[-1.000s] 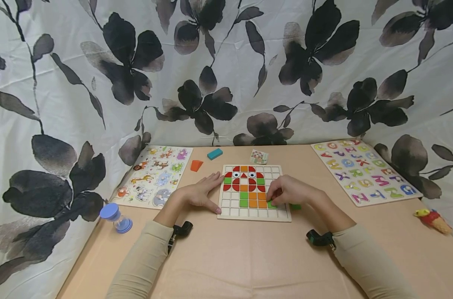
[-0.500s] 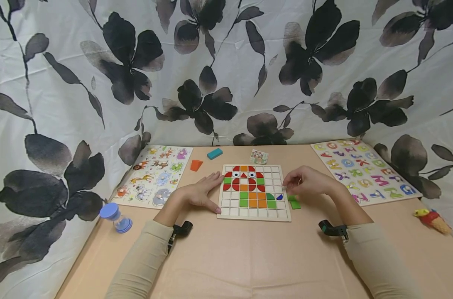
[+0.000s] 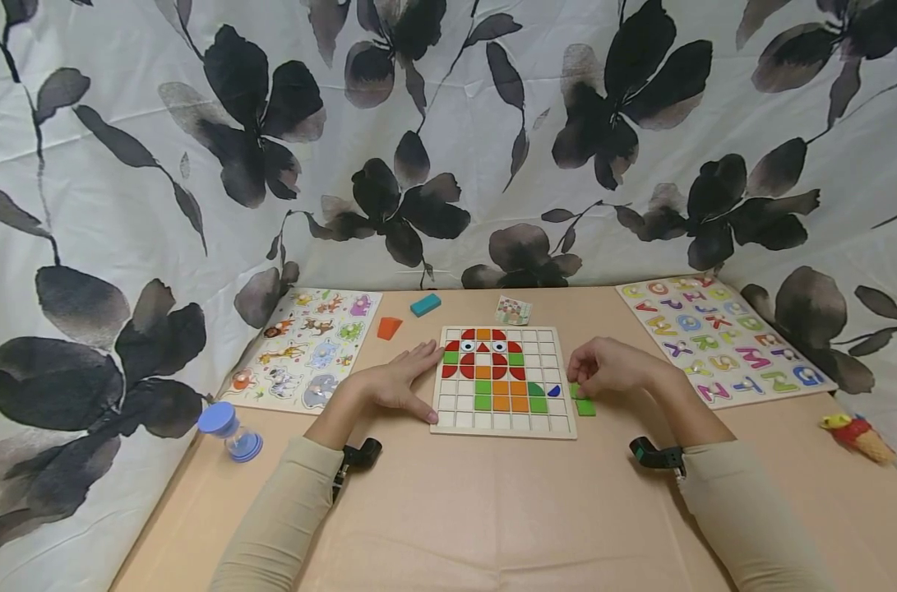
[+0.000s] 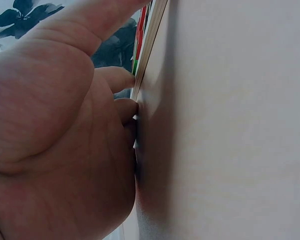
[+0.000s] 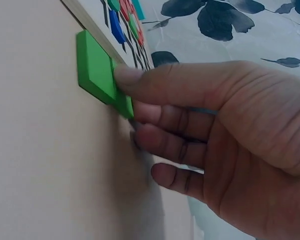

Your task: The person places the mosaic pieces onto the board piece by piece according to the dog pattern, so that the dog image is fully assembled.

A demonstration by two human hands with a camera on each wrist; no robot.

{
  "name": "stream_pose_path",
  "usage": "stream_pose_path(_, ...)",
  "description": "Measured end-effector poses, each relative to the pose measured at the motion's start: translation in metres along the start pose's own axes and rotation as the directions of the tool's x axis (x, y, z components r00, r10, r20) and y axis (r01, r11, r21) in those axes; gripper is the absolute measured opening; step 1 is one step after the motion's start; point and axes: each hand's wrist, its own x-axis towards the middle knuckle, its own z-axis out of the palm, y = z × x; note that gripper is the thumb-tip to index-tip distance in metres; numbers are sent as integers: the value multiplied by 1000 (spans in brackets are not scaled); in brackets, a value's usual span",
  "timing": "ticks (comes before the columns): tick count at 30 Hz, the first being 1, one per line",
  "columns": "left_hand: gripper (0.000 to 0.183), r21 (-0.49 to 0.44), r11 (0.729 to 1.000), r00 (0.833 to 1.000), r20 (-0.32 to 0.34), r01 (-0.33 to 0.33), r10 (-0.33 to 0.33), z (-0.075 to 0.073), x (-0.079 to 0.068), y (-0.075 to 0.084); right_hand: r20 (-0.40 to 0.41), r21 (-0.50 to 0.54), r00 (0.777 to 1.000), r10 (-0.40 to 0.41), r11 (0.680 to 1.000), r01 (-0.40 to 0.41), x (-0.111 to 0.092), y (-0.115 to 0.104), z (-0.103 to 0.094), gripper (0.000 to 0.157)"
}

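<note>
A white grid board (image 3: 458,421) lies in front of me, with red, orange, green and white tiles forming an owl-like pattern. Along its left edge rests my left hand (image 3: 392,380), thumb and fingers spread against the rim. At the board's right side, my right hand (image 3: 614,367) has thumb and index finger on a green tile (image 5: 122,104), pinching it near the table. Another green tile (image 3: 584,408) lies nearer me, against the first. A small blue half-round piece (image 3: 554,390) sits in a cell close to the right rim, near a green rounded piece (image 3: 535,389).
Behind the board lie a small picture card (image 3: 513,311), a blue block (image 3: 425,304) and an orange piece (image 3: 389,328). An animal puzzle board (image 3: 300,349) and a blue sandglass (image 3: 231,429) stand left. Right are a letter board (image 3: 725,341) and a small toy figure (image 3: 857,437).
My right hand has left the board, leaving a green tile in a cell and uncovering the blue piece. It has moved right and come down onto the loose green tiles. The left hand stays still.
</note>
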Motion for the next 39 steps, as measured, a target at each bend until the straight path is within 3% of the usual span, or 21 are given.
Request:
stream_pose_path(7, 121, 2, 1000, 1000, -2, 4, -4, 1, -2, -2, -23, -104, 1000, 15, 994, -18, -7, 8, -8, 14)
stream_pose_path(11, 120, 19, 1000, 1000, -10, -12, 12, 2, -1, -4, -47, -87, 999, -1, 996, -4, -10, 9, -11, 15)
stream_pose_path(16, 121, 20, 1000, 1000, -7, -16, 16, 3, 1, -4, -212, -26, 977, -25, 999, 20, -2, -4, -9, 14)
stream_pose_path(21, 121, 27, 999, 1000, 2, -18, 18, 2, 2, -4, -314, 86, 945, -97, 988, 130, 16, -33, 1, 15)
stream_pose_path(26, 122, 20, 1000, 1000, 4, -9, 9, 3, 3, -5, -232, 158, 964, -131, 973, 170, 38, -65, 20, 16)
stream_pose_path(30, 122, 11, 1000, 1000, 2, -2, 2, 2, 3, -5, -116, 100, 976, -185, 975, 197, 51, -89, 38, 12)
stream_pose_path(34, 122, 4, 1000, 1000, 2, 10, -10, 1, 3, -4, -14, 2, 966, -259, 966, 259, 59, -105, 56, 11)
stream_pose_path(39, 122, -4, 1000, 1000, 8, 14, -14, 0, 2, -3, 67, -53, 956, -285, 956, 289, 66, -110, 70, 9)
